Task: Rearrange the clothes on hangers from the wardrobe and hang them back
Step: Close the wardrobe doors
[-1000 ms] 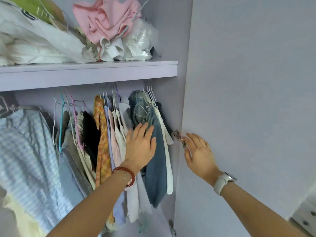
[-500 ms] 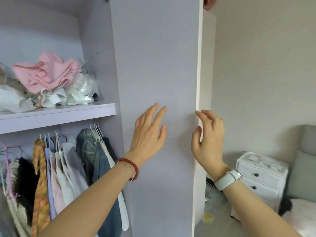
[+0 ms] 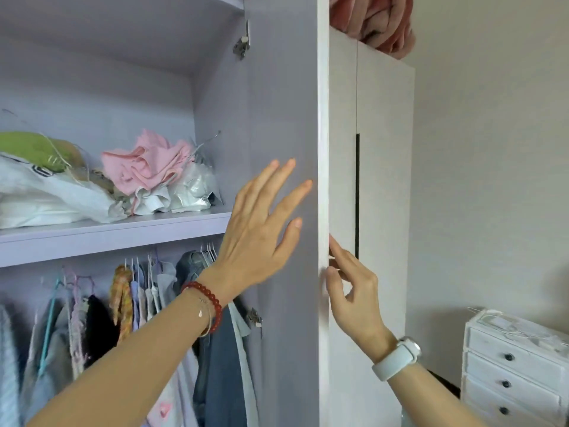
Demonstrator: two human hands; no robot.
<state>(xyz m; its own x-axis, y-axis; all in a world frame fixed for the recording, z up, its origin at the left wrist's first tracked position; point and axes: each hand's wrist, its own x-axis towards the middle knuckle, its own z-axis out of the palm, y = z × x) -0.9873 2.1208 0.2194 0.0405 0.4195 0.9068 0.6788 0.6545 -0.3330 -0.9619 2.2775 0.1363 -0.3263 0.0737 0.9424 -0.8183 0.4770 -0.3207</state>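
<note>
The clothes on hangers (image 3: 147, 306) hang in a packed row under the shelf (image 3: 117, 238), low on the left inside the open wardrobe: a plaid piece, a black one, pale shirts and blue denim furthest right. The left hand (image 3: 258, 235), fingers spread and straight, lies flat against the inner face of the open door (image 3: 283, 118). The right hand (image 3: 354, 294) pinches the door's white edge between thumb and fingers just to the right. On the shelf lie crumpled pink, white and green garments (image 3: 144, 167); dark print on a white one is unreadable. A white drawer chest (image 3: 514, 371) stands at the far right.
</note>
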